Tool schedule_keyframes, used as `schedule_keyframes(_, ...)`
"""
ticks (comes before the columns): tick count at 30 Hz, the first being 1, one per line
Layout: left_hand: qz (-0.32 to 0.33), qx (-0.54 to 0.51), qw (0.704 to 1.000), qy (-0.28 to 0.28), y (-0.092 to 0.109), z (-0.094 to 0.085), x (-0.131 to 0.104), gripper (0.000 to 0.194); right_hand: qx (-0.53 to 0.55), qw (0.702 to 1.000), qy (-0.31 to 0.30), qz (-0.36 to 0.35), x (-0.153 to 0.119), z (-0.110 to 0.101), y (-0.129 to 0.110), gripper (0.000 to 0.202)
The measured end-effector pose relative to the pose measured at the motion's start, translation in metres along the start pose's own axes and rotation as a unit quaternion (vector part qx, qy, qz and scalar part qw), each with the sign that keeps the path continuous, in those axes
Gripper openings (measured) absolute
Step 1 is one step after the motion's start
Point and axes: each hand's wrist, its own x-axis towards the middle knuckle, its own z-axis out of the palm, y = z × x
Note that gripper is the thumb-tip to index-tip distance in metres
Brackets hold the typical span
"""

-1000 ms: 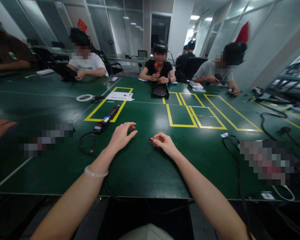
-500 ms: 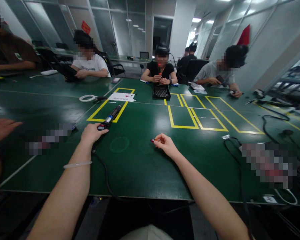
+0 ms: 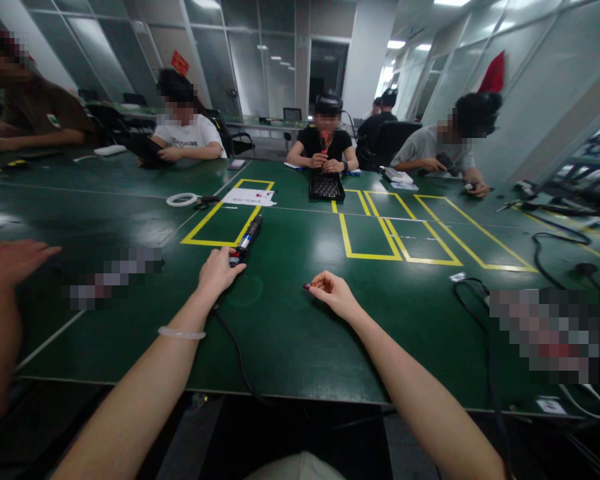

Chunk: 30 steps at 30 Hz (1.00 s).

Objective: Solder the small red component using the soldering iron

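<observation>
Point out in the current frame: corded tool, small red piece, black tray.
Corded tool [image 3: 249,239]: head view, on the middle of its barrel.
Small red piece [image 3: 307,286]: head view, on its exposed end.
Black tray [image 3: 327,197]: head view, on the wall nearest the camera.

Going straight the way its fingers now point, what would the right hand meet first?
Past bare green table, the right hand would probably meet the left hand or its black tool; exact aim and depth are unclear in this single view.
</observation>
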Motion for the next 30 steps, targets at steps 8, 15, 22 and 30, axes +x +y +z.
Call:
schedule_keyframes(8, 0.134, -0.05, 0.99, -0.017, 0.051, 0.009, -0.03, 0.043, -0.06, 0.998, 0.012, -0.03, -0.002, 0.003, -0.007, 0.024)
schedule_keyframes(15, 0.222, -0.084, 0.971, -0.032, 0.088, 0.012, -0.057, 0.04, -0.089, 0.995, 0.031, -0.041, -0.004, 0.004, -0.013, 0.022)
schedule_keyframes(22, 0.275, -0.119, 0.952, -0.055, 0.104, 0.011, -0.07, 0.039, -0.102, 0.992, 0.057, -0.046, -0.001, 0.007, -0.013, 0.019)
schedule_keyframes(30, 0.307, -0.125, 0.942, -0.061, 0.109, 0.014, -0.074, 0.042, -0.212, 0.975, 0.058, -0.042, 0.003, 0.008, -0.005, 0.013)
